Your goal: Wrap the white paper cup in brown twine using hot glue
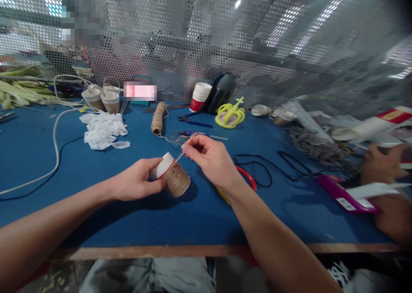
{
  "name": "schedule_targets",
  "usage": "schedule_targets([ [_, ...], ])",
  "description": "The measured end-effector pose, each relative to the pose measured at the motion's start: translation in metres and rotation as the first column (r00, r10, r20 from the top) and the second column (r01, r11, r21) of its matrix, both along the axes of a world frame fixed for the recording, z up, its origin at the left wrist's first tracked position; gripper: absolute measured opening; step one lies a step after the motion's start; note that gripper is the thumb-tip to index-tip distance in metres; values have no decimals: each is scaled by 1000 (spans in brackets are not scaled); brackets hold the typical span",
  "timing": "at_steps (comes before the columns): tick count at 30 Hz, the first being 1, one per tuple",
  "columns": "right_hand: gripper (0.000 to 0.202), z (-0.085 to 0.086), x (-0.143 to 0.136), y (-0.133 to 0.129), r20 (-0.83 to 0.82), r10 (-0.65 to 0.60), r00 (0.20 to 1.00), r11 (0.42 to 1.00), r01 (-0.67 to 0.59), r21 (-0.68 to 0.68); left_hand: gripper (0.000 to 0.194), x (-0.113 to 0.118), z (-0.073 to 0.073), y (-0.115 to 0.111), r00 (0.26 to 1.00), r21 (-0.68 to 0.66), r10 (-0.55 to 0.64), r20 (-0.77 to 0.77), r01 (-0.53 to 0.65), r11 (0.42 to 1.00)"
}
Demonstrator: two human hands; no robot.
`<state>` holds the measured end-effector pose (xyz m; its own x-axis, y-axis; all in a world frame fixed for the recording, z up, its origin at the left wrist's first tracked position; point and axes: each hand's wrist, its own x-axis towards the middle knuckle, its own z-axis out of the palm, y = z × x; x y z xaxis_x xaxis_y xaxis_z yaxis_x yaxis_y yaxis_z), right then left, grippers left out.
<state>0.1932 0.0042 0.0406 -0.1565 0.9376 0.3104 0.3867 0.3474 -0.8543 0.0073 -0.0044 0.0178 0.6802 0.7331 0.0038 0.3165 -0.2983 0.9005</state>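
My left hand grips a paper cup tilted on its side, its lower part wound with brown twine and a white band with a red line left bare. Between the thumb and fingers of my right hand a strand of twine is pinched, running taut to the cup. Behind the hands lies the twine spool, with a loose strand trailing from it toward my right hand. Partly hidden under my right forearm is a red and yellow ring.
White crumpled gloves, two twine-wrapped cups, pliers, stacked paper cups and a yellow crown stand or lie toward the mesh wall. A purple power strip with black cord lies right, near another person's hand.
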Motion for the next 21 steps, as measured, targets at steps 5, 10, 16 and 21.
schedule_targets([
  [5,9,-1,0,1,26,-10,1000,1000,11,-5,19,-1,1,-1,1000,-23,-10,25,10,1000],
  [10,11,-1,0,1,75,-28,997,999,29,-13,21,-1,1,-2,999,-10,-12,30,13,1000],
  [16,12,-3,0,2,84,-20,996,999,23,-37,24,-2,1,-2,1000,8,-1,28,1,1000],
  [21,12,-5,-1,2,110,-19,994,999,24,-41,18,-3,3,-3,1000,34,-12,16,11,999],
])
